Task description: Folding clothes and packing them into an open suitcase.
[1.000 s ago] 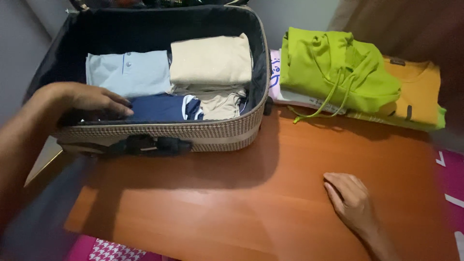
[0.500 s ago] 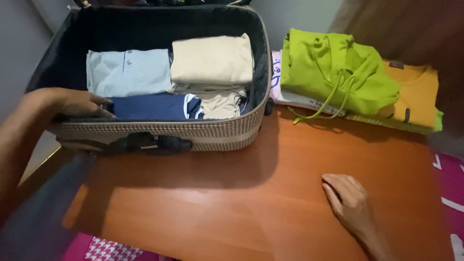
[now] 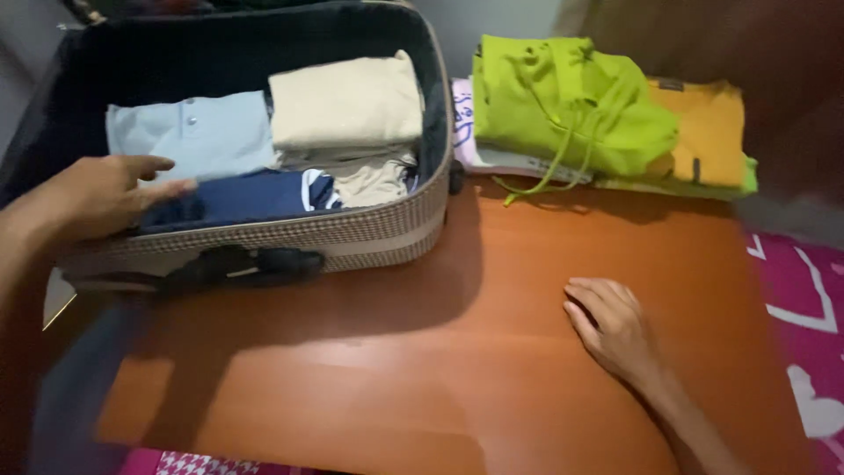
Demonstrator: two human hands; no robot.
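Navy folded shirt (image 3: 246, 198) lying lengthwise left-right, left hand (image 3: 97, 193) open on it, right hand (image 3: 615, 330) flat.

Only one view was provided, taken from a camera worn on the head and angled steeply down and forward. The orange-brown surface (image 3: 492, 352) was seen from close above and filled the lower frame. The open suitcase (image 3: 369, 233) was cut off at the top left edge, and the folded clothes (image 3: 571, 114) were placed along the top right. Both hands were framed from the wearer's side, the left hand (image 3: 97, 193) entering at the left edge and the right hand (image 3: 615, 330) from the bottom right.
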